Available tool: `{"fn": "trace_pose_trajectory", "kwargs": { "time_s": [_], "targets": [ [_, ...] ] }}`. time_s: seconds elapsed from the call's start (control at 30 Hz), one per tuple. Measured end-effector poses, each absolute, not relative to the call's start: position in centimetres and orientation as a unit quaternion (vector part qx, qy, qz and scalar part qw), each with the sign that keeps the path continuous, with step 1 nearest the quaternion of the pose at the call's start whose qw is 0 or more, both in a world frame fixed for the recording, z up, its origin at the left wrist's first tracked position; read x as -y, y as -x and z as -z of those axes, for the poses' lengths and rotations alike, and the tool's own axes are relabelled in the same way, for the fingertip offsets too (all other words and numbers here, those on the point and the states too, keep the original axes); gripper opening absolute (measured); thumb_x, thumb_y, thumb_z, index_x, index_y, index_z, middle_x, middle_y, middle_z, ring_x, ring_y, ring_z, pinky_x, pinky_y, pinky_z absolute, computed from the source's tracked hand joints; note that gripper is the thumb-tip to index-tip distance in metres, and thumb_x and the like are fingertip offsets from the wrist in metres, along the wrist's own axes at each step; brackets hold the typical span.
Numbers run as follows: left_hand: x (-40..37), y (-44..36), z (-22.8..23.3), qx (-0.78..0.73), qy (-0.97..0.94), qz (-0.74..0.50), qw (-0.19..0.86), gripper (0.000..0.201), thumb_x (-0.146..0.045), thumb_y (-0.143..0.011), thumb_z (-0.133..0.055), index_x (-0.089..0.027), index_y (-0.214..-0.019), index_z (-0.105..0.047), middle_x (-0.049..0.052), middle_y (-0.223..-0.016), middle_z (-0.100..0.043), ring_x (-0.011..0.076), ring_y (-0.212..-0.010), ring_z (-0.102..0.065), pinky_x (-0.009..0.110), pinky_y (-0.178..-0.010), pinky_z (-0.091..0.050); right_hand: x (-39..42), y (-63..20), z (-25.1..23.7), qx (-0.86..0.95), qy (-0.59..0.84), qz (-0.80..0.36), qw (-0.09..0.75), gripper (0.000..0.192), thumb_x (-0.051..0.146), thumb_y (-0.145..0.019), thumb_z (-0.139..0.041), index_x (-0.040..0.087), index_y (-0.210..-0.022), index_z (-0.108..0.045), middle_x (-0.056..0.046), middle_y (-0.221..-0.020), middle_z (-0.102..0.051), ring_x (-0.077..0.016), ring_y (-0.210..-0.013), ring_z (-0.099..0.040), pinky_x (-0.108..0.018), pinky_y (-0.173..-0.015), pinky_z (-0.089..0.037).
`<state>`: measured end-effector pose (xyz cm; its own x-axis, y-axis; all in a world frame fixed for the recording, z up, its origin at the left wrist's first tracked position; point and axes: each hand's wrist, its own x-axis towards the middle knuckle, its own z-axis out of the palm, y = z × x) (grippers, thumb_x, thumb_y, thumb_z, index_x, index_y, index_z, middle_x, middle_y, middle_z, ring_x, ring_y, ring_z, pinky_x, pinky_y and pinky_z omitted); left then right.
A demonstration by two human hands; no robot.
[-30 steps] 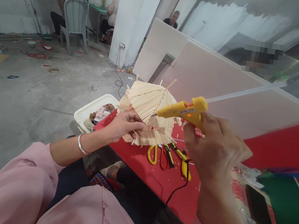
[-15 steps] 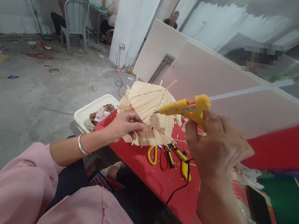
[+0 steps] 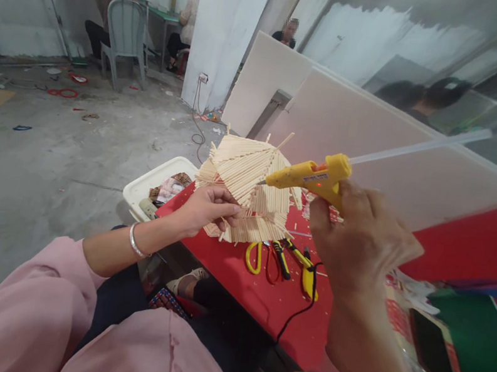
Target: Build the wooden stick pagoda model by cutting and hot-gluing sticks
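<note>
- Step in hand, as we judged it: gluing the stick model point(image 3: 236, 171), gun at its sloped top's seam.
- Model was at the tabletop's point(image 3: 253, 301) far-left end, beyond the tools point(image 3: 281, 260) lying toward the near edge.
- Our left hand point(image 3: 209, 208) pinched the model's lower rim; couldn't tell if a loose stick was in there too.
- Our right hand point(image 3: 363, 243) was wrapped round the glue gun point(image 3: 312, 176), nozzle point(image 3: 262, 182) at the seam; contact unclear.
- Next move, we reckoned, called for a steady nozzle, model held still, fingers off the hot tip.
- Versus a second earlier: gun had shifted slightly up and right; left hand and model hadn't visibly moved.
</note>
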<state>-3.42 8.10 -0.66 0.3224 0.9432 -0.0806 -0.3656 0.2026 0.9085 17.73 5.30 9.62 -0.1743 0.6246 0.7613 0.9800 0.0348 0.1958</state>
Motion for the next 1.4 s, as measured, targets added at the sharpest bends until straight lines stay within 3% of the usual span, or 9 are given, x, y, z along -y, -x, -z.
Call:
{"fn": "trace_pose_trajectory", "kwargs": {
  "time_s": [0.33, 0.57, 0.77, 0.97, 1.4],
  "targets": [
    [-8.1, 3.4, 0.6, -0.346, -0.417, -0.472, 0.695, 0.015, -0.012, -0.077, -0.078, -0.012, -0.075, -0.064, 0.003, -0.065, -0.070, 0.0108, -0.050, -0.065, 0.020, -0.043, -0.052, -5.4, -17.6, -9.8, 0.663, 0.637, 0.318, 0.232, 0.038, 0.034, -0.092, -0.052, 0.024, -0.121, -0.073, -0.014, -0.093, -0.071, -0.0265, -0.079, -0.063, -0.032, -0.059, -0.025],
    [-8.0, 3.3, 0.5, -0.353, -0.411, -0.474, 0.694, 0.013, -0.010, -0.078, -0.076, -0.012, -0.074, -0.064, 0.004, -0.063, -0.070, 0.0107, -0.049, -0.065, 0.019, -0.043, -0.051, -5.9, -18.0, -9.4, 0.669, 0.588, 0.385, 0.243, 0.037, 0.037, -0.095, -0.048, 0.023, -0.118, -0.074, -0.011, -0.090, -0.074, -0.0220, -0.071, -0.061, -0.031, -0.058, -0.021],
    [-8.0, 3.3, 0.5, -0.359, -0.412, -0.472, 0.691, 0.013, -0.011, -0.078, -0.076, -0.013, -0.074, -0.063, 0.003, -0.064, -0.070, 0.0116, -0.052, -0.066, 0.019, -0.043, -0.051, -6.9, -18.2, -9.1, 0.669, 0.502, 0.473, 0.277, 0.030, 0.031, -0.092, -0.057, 0.016, -0.105, -0.078, -0.010, -0.079, -0.075, -0.0167, -0.063, -0.056, -0.030, -0.053, -0.022],
    [-8.1, 3.3, 0.7, -0.348, -0.414, -0.477, 0.693, 0.012, -0.010, -0.078, -0.074, -0.013, -0.075, -0.063, 0.003, -0.064, -0.070, 0.0117, -0.050, -0.065, 0.020, -0.042, -0.051, -7.9, -18.8, -8.8, 0.632, 0.443, 0.552, 0.315, 0.025, 0.033, -0.086, -0.062, 0.019, -0.102, -0.075, -0.002, -0.075, -0.072, -0.0136, -0.058, -0.050, -0.029, -0.052, -0.018],
    [-8.2, 3.7, 1.0, -0.343, -0.408, -0.482, 0.696, 0.010, -0.010, -0.078, -0.074, -0.012, -0.075, -0.065, 0.005, -0.064, -0.071, 0.0112, -0.049, -0.066, 0.018, -0.043, -0.050, -8.7, -18.8, -9.0, 0.632, 0.422, 0.567, 0.318, 0.025, 0.029, -0.086, -0.063, 0.015, -0.104, -0.073, -0.004, -0.078, -0.073, -0.0128, -0.059, -0.049, -0.029, -0.051, -0.016]
  ]
}}
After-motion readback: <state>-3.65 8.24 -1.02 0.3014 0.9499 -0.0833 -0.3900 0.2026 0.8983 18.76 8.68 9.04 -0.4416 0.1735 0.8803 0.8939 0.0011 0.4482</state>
